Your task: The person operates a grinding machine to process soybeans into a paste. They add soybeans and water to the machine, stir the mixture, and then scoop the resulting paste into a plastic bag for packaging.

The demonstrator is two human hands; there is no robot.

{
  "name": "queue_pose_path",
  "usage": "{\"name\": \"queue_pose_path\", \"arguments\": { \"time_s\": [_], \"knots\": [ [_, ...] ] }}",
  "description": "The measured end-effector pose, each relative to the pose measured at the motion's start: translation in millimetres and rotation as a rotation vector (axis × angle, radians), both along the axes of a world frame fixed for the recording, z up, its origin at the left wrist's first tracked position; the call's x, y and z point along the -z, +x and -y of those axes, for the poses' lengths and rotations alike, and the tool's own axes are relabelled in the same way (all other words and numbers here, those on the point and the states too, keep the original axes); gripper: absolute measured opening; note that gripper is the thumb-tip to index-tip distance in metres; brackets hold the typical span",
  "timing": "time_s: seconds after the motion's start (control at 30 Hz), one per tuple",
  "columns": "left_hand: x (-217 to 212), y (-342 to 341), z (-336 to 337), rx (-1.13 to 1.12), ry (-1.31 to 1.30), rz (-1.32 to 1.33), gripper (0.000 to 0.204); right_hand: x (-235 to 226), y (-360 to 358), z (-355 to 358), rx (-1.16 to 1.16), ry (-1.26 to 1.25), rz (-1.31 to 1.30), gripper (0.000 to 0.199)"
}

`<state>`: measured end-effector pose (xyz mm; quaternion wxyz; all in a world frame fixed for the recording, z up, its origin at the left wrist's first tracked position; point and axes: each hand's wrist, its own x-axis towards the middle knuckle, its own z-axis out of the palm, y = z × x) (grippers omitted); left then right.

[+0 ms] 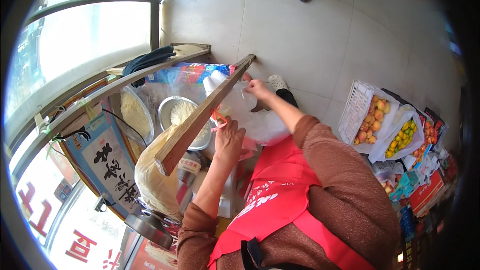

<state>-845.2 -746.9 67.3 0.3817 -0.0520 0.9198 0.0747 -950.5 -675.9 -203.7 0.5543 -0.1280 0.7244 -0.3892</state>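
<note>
Left hand (pixel 229 140) clenching around orange-red bag handles (pixel 218 118), just beside the wooden beam (pixel 200 117). Right hand (pixel 259 89) pinching the upper edge of the clear plastic bag (pixel 255 120) — bag hanging between both hands, over the bench (pixel 150 92). Lying under the beam — a metal bowl (pixel 170 107) holding pale shredded food. Sitting well apart on the floor to the right: crates of peaches (pixel 372 120) and yellow-green fruit (pixel 402 137)

Both hands (pixel 244 120) on clear bag (pixel 260 122) (crumpled)
</note>
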Motion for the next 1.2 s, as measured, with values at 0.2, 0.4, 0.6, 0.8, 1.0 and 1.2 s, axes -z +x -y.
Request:
{"name": "queue_pose_path", "arguments": {
  "time_s": [0.2,0.4,0.6,0.8,1.0,1.2],
  "knots": [
    [-2,1,0,0.003,0.075,-0.048,0.048,-59,-142,-67,-0.030,-0.147,0.462,0.024],
    [3,-1,0,-0.036,0.196,-0.205,0.049,-112,-200,-80,-0.017,-0.214,0.536,0.024],
    [3,-5,-8,-0.029,0.164,-0.215,0.051,-121,-210,-78,0.149,-0.302,0.300,0.021],
    [7,-5,-4,-0.091,0.170,-0.147,0.051,-123,-212,-78,0.114,-0.417,-0.087,0.015],
    [15,-21,-15,-0.187,0.272,-0.410,0.057,-97,-224,-120,0.440,-0.240,0.161,0.010],
    [10,-49,-37,-0.234,0.393,-0.582,0.056,-105,-248,-181,0.917,-0.079,-0.040,0.009]
  ]
}}
